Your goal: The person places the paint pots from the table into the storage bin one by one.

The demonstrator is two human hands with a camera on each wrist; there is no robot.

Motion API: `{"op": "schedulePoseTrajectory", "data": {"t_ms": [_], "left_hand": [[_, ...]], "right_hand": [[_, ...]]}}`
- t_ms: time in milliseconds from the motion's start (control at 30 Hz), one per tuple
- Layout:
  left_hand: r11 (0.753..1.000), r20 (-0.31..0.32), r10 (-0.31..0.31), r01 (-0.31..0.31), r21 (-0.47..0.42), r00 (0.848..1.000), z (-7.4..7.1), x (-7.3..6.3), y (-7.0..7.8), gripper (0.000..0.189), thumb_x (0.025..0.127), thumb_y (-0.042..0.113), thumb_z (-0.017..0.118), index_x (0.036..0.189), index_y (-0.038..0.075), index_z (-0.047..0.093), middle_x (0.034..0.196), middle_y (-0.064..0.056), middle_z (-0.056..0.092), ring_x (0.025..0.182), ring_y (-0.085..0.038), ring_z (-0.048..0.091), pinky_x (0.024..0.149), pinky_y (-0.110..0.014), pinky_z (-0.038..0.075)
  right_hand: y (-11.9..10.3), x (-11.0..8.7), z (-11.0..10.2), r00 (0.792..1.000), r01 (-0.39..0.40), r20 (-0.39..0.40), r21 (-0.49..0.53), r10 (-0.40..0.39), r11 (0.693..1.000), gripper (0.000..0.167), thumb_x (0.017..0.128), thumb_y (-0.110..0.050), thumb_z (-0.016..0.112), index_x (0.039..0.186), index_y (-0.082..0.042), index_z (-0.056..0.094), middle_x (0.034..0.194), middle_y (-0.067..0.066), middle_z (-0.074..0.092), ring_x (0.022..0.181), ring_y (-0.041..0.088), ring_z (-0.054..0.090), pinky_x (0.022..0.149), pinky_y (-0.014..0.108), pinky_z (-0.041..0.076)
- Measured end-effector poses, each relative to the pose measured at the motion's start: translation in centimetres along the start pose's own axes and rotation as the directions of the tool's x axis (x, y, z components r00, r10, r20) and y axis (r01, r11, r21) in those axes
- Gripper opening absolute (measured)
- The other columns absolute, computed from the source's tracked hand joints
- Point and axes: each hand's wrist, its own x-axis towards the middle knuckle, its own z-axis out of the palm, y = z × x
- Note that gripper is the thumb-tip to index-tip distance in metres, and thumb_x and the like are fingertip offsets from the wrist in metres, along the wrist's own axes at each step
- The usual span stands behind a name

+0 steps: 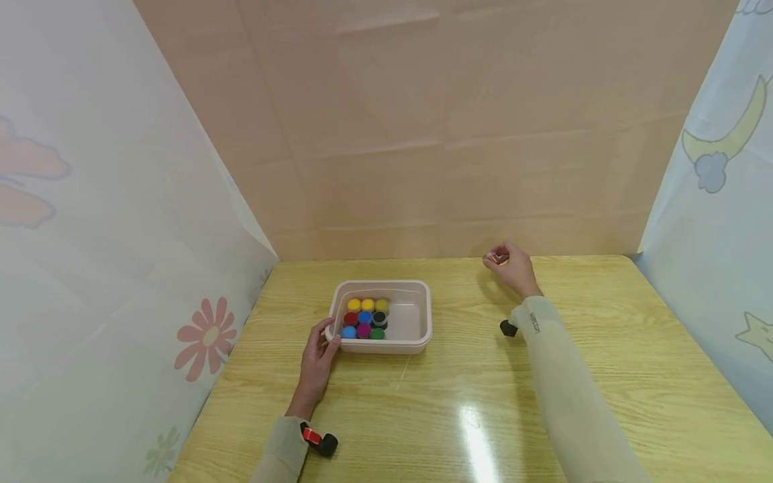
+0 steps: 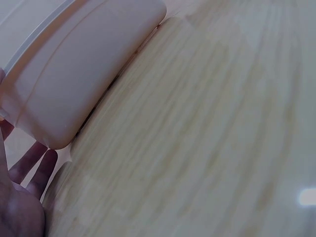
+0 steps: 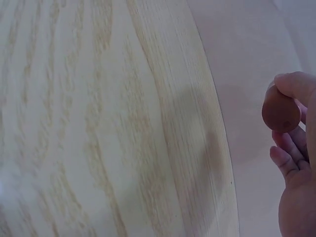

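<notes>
A pale pink plastic tub (image 1: 410, 348) stands on the table, with several small round paint pots (image 1: 365, 318) grouped in its left half. My left hand (image 1: 317, 362) grips the tub's near left corner, thumb at the front and fingers along the left side. In the left wrist view, fingers (image 2: 42, 170) reach under that rounded corner. Off to the right of the tub, my right hand (image 1: 514, 270) is raised near the table's back edge. Between thumb and fingers it pinches a small orange paint pot (image 3: 281, 114), whose round orange-brown end shows in the right wrist view.
The pots have yellow, olive, red, blue, black, purple and green tops. A wood-grain table (image 1: 447, 389) carries everything. Behind it rises a brown paper-like backdrop (image 1: 423, 168), and printed sheets (image 1: 133, 201) hang at both sides. Each wrist wears a small black camera (image 1: 327, 445).
</notes>
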Motion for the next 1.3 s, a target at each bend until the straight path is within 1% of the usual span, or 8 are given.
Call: {"op": "schedulePoseTrajectory", "data": {"t_ms": [267,333,467,633,900,1033,1233,1300], "left_hand": [[1.0,0.001,0.015,-0.015,-0.01,1.0,0.0,0.0,-0.1,0.044,0.107,0.033,0.059,0.149,0.026,0.049,0.16,-0.006,0.041,0.132,-0.029,0.054,0.097,-0.015,0.046],[1.0,0.0,0.02,-0.02,-0.012,1.0,0.0,0.0,-0.1,0.044,0.107,0.032,0.059,0.149,0.026,0.049,0.16,-0.006,0.041,0.131,-0.03,0.054,0.097,-0.016,0.046],[0.999,-0.001,0.028,-0.028,-0.019,1.0,-0.1,0.1,-0.2,0.044,0.107,0.031,0.059,0.149,0.025,0.049,0.16,-0.006,0.042,0.13,-0.029,0.054,0.096,-0.016,0.046],[1.0,-0.003,0.014,-0.014,-0.022,1.0,0.0,0.2,-0.3,0.044,0.107,0.031,0.059,0.149,0.025,0.049,0.16,-0.004,0.042,0.126,-0.023,0.054,0.096,-0.016,0.047],[0.999,0.001,0.023,-0.023,-0.025,1.0,-0.1,0.1,-0.5,0.044,0.107,0.031,0.059,0.149,0.025,0.049,0.16,-0.005,0.042,0.129,-0.027,0.054,0.096,-0.016,0.047],[0.999,0.009,0.016,-0.016,-0.033,1.0,-0.2,0.2,-0.5,0.044,0.107,0.028,0.058,0.15,0.023,0.048,0.161,-0.006,0.041,0.131,-0.028,0.054,0.096,-0.016,0.046],[0.999,0.03,-0.029,0.029,-0.027,0.999,-0.2,0.1,0.7,0.048,0.109,0.024,0.056,0.154,0.017,0.044,0.164,-0.011,0.037,0.134,-0.03,0.051,0.097,-0.015,0.046],[0.999,0.036,-0.041,0.041,-0.022,0.999,-0.2,0.1,1.1,0.048,0.109,0.022,0.056,0.154,0.015,0.044,0.164,-0.012,0.036,0.135,-0.031,0.051,0.097,-0.016,0.047]], "right_hand": [[-0.7,-0.1,0.0,1.0,0.009,0.019,0.053,-0.01,0.999,0.041,0.098,-0.031,0.073,0.123,-0.001,0.06,0.115,0.019,0.066,0.101,0.032,0.063,0.09,0.042,0.05],[-1.0,0.0,0.1,0.999,0.016,0.027,0.072,-0.017,0.997,0.043,0.098,-0.031,0.073,0.125,0.0,0.06,0.115,0.019,0.065,0.101,0.03,0.063,0.091,0.039,0.05],[-2.0,0.2,0.4,0.999,0.033,0.037,0.1,-0.037,0.994,0.046,0.097,-0.031,0.074,0.127,0.002,0.06,0.115,0.019,0.066,0.1,0.028,0.063,0.088,0.029,0.049],[-3.4,0.3,0.8,0.997,0.045,0.053,0.145,-0.053,0.988,0.05,0.097,-0.029,0.075,0.131,0.004,0.059,0.116,0.02,0.067,0.102,0.03,0.063,0.082,0.017,0.046],[-5.0,0.1,2.1,0.988,0.094,0.099,0.199,-0.115,0.976,0.049,0.097,-0.023,0.075,0.135,0.003,0.058,0.12,0.019,0.069,0.102,0.022,0.065,0.084,0.013,0.049],[-6.0,0.0,2.6,0.981,0.113,0.132,0.209,-0.142,0.971,0.049,0.096,-0.023,0.076,0.135,0.001,0.059,0.122,0.018,0.07,0.104,0.027,0.065,0.087,0.019,0.051],[-7.6,-0.2,3.8,0.969,0.125,0.184,0.206,-0.164,0.97,0.048,0.095,-0.023,0.077,0.138,-0.007,0.06,0.122,0.017,0.067,0.109,0.033,0.066,0.095,0.044,0.055],[-8.1,-0.3,4.3,0.965,0.124,0.203,0.218,-0.169,0.968,0.048,0.095,-0.024,0.078,0.137,-0.009,0.061,0.121,0.017,0.066,0.11,0.033,0.066,0.096,0.048,0.055]]}}
